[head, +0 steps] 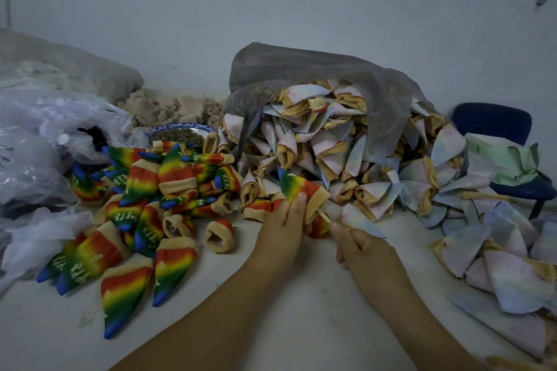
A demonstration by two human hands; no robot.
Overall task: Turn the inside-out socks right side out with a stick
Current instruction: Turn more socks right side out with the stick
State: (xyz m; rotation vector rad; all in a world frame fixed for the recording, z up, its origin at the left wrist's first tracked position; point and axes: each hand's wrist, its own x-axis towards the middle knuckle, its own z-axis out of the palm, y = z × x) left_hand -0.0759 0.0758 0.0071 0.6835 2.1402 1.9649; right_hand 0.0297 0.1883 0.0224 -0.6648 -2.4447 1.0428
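Above the table (301,295), left hand (280,232) gripping rainbow sock (297,185) — right hand (358,245) pinching stick (324,216)

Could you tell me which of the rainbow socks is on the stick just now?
The rainbow sock gripped by the left hand, with the stick from the right hand entering its tan cuff; the others lie loose.

Turned socks (144,214) left of bag (316,75)

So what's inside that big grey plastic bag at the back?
Pale inside-out socks with tan cuffs fill the grey plastic bag and spill from its open mouth. Its cloudy film hides whatever lies deeper in.
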